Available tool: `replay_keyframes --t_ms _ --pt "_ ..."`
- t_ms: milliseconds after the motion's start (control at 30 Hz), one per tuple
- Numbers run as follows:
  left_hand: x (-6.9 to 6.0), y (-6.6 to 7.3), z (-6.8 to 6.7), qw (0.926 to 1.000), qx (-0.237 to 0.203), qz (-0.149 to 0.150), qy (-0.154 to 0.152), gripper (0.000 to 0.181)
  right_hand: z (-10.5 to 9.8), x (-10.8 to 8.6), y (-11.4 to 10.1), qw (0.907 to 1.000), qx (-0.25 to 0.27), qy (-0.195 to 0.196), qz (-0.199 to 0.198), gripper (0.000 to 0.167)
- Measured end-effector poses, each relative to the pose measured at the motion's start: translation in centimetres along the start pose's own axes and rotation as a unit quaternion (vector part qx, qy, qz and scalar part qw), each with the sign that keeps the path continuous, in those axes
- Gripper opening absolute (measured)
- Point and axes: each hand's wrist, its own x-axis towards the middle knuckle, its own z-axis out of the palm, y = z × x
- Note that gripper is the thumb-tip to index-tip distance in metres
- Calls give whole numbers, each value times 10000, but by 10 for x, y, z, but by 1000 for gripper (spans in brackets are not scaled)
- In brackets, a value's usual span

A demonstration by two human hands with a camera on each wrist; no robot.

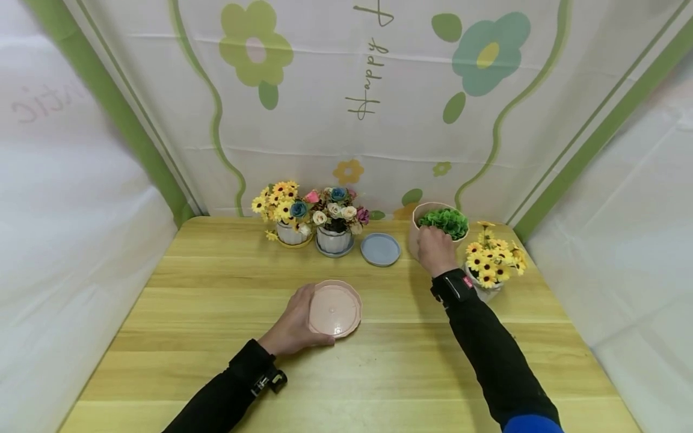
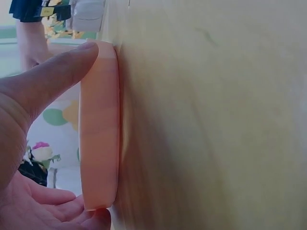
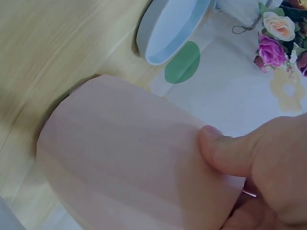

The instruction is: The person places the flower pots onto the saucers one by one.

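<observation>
A round pink saucer (image 1: 335,308) lies on the table, its side wall also showing in the left wrist view (image 2: 100,129). My left hand (image 1: 295,322) grips it from the left, thumb on the near edge and fingers on the far side. Further back on the right, my right hand (image 1: 436,250) pinches the rim of a pink pot (image 1: 415,239) that holds green foliage (image 1: 445,221). In the right wrist view the thumb presses on the pot's outer wall (image 3: 124,148), while the other fingers are mostly hidden behind the rim.
A blue-grey saucer (image 1: 381,249) lies left of the pink pot. Two white pots with flowers (image 1: 333,239) (image 1: 292,232) stand on saucers at the back. Yellow flowers (image 1: 489,261) in a white pot stand beside my right wrist. A printed cloth (image 1: 325,132) hangs behind the table.
</observation>
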Motion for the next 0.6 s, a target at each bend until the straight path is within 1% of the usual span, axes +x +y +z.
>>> replay_keyframes --t_ms 167,300,500,600 --pt "-1 1 -1 10000 -51 23 7 129 0 -7 -2 9999 -20 7 -99 10" --pt "-1 1 -1 10000 -63 35 5 128 -1 -14 -5 9995 -71 140 -256 7" --pt "-1 1 -1 9999 -120 31 16 127 -6 -28 -13 9985 88 254 -487 6" --pt "-1 0 0 9999 -142 28 23 128 -7 -34 -17 9977 49 306 -603 6"
